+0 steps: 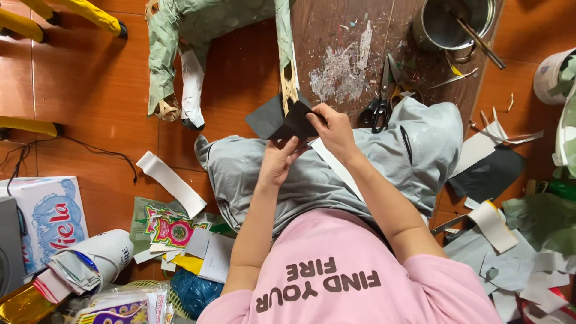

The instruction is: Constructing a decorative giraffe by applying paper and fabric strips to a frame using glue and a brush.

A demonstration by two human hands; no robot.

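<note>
My left hand (277, 161) and my right hand (333, 129) both grip a dark grey sheet of paper (270, 120), folding it around the bare cane tip of a leg (289, 90) of a paper-covered animal figure (198, 30). The figure is pale green and lies on the floor ahead of me. Another of its legs (192, 90) is wrapped in white paper with a dark tip. I sit on the floor in grey trousers and a pink shirt.
Black-handled scissors (379, 102) lie on a wooden board (354, 54) smeared with glue, beside a metal pot (450, 24) holding sticks. Paper strips and scraps (171, 180) litter the tiled floor on both sides. A cardboard box (51, 216) and rolled papers sit at the left.
</note>
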